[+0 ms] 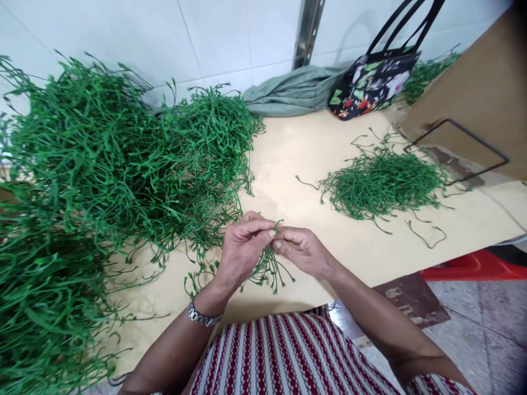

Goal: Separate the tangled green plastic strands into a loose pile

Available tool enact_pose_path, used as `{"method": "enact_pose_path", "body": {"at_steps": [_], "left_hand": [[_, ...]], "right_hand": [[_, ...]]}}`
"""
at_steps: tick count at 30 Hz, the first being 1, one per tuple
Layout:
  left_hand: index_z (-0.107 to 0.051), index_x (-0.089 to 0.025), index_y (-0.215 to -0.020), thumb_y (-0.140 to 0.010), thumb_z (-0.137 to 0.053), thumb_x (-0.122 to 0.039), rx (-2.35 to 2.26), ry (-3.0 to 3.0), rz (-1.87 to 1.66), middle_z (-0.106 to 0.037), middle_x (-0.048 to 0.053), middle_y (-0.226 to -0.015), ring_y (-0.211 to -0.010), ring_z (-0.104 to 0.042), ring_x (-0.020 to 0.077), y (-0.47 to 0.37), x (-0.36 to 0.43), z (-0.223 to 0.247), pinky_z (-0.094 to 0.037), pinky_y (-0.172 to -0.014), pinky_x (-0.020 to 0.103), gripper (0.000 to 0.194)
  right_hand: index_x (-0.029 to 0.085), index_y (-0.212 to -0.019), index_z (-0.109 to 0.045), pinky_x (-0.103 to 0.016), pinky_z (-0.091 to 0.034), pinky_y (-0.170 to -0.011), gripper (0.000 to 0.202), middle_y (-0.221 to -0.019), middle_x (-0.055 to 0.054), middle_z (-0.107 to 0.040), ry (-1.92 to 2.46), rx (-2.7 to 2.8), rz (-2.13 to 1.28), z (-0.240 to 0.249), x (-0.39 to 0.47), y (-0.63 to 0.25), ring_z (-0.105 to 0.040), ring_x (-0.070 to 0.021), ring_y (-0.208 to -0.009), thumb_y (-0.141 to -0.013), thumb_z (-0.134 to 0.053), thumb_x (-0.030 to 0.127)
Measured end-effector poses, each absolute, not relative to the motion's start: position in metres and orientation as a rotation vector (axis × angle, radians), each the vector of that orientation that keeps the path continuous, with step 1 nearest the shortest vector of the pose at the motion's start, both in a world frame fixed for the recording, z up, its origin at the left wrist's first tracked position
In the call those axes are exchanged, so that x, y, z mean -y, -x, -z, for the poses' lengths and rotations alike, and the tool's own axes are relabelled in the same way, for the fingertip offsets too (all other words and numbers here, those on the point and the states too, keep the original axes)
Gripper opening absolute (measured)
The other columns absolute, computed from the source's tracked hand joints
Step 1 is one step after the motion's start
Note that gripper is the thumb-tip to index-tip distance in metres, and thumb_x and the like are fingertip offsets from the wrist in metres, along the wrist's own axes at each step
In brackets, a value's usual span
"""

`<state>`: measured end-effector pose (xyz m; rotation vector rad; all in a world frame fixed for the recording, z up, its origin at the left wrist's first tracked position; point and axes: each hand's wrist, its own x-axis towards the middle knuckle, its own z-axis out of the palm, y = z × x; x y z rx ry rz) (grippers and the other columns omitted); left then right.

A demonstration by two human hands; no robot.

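1. Left hand (242, 247): fingers curled, thumb and index finger pinching a thin green stem (278, 224) near the near edge of the desk (284, 159); a metal wristwatch (201, 315) is on this wrist
2. Right hand (304, 249): just beside the left hand, thumb and forefinger brought together at the same stem; the exact contact is partly hidden by the fingers
3. Small bunch of stems (269, 266): directly below the hands, dark tips fanned towards the near edge; whether it is held or lies on the desk cannot be told
4. Large heap (123, 148): tangled green stems covering the left side, from the far wall to the near left corner, with loose strands at its right margin
5. Smaller pile (382, 184): same type of stems, lying on the right part of the desk, well apart from the large heap; a bent loose strand (430, 244) lies just on its near side
6. Far side: grey-green cloth (294, 90) against the tiled wall, beside a black floral bag (373, 82) with its handles upright
7. Far right: tilted cardboard (473, 93) with a dark wire loop (477, 140) in front, adjacent to the smaller pile
8. Below the desk at right: a red object (473, 267), only partly visible
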<state>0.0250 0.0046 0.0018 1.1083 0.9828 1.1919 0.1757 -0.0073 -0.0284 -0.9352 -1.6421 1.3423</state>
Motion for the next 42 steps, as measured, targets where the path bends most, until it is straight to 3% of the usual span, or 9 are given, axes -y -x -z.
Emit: {"method": "enact_pose_path", "body": {"at_steps": [4,12,19,27,31,37,42], "left_hand": [[-0.073,-0.021,-0.07,-0.063,-0.066,-0.009,-1.0,-1.238,-1.205,-0.055,-0.001,-0.063,-0.062,-0.048,0.01,-0.025,-0.003,0.004,-0.038,-0.057,0.022,0.016],[-0.065,-0.015,-0.083,-0.071,-0.06,-0.019,-1.185,-1.211,-1.066,-0.058,0.002,-0.072,-0.065,-0.05,0.0111,-0.018,0.008,-0.004,-0.04,-0.061,0.022,0.013],[-0.058,-0.015,-0.068,-0.069,-0.058,-0.013,-1.162,-1.378,-0.841,-0.055,0.0,-0.067,-0.067,-0.049,0.0125,-0.013,0.023,-0.006,-0.04,-0.066,0.024,0.002],[-0.048,-0.016,-0.066,-0.074,-0.049,-0.011,-1.183,-1.586,-0.784,-0.047,-0.001,-0.065,-0.065,-0.044,0.0115,-0.008,0.024,-0.01,-0.036,-0.063,0.024,0.01],[-0.048,-0.016,-0.07,-0.076,-0.048,-0.016,-1.124,-1.571,-0.697,-0.046,-0.001,-0.065,-0.064,-0.043,0.0118,-0.006,0.023,-0.011,-0.035,-0.059,0.023,0.006],[-0.046,-0.016,-0.053,-0.075,-0.047,-0.012,-1.1,-1.94,-0.561,-0.037,-0.003,-0.054,-0.055,-0.037,0.0109,-0.003,0.011,-0.016,-0.029,-0.054,0.023,0.023],[-0.052,-0.016,-0.051,-0.076,-0.045,-0.01,-0.939,-2.069,-0.483,-0.037,-0.002,-0.051,-0.052,-0.035,0.0107,0.0,0.001,-0.019,-0.027,-0.052,0.024,0.027]], "right_hand": [[0.014,-0.091,-0.057,-0.02,-0.041,-0.057,0.02,-0.072,0.0,-0.052,0.892,1.619,-1.414,0.029,0.011,-0.18,-0.047,-0.0076,-0.062,-0.082,-0.054,0.032],[0.014,-0.083,-0.061,-0.023,-0.046,-0.063,0.011,-0.075,-0.003,-0.061,0.911,1.659,-1.218,0.035,0.015,-0.181,-0.056,-0.0096,-0.068,-0.08,-0.059,0.024],[0.016,-0.085,-0.061,-0.022,-0.046,-0.058,0.009,-0.073,-0.002,-0.059,0.828,1.543,-1.185,0.041,0.021,-0.178,-0.056,-0.0098,-0.065,-0.08,-0.06,0.024],[0.017,-0.085,-0.058,-0.031,-0.047,-0.069,0.007,-0.08,-0.006,-0.059,0.846,1.921,-0.598,0.028,0.021,-0.174,-0.055,-0.0167,-0.081,-0.085,-0.051,0.018],[0.017,-0.084,-0.054,-0.028,-0.045,-0.061,0.013,-0.073,-0.005,-0.058,0.824,2.026,-0.51,0.027,0.021,-0.173,-0.052,-0.0149,-0.069,-0.087,-0.042,0.016],[0.016,-0.079,-0.053,-0.029,-0.045,-0.064,0.014,-0.071,-0.006,-0.057,0.785,2.2,-0.306,0.024,0.016,-0.175,-0.051,-0.0163,-0.07,-0.083,-0.041,0.009],[0.017,-0.065,-0.046,-0.025,-0.041,-0.056,0.021,-0.065,-0.002,-0.051,0.664,2.336,-0.432,0.009,0.006,-0.179,-0.046,-0.0136,-0.064,-0.079,-0.038,0.005]]}}
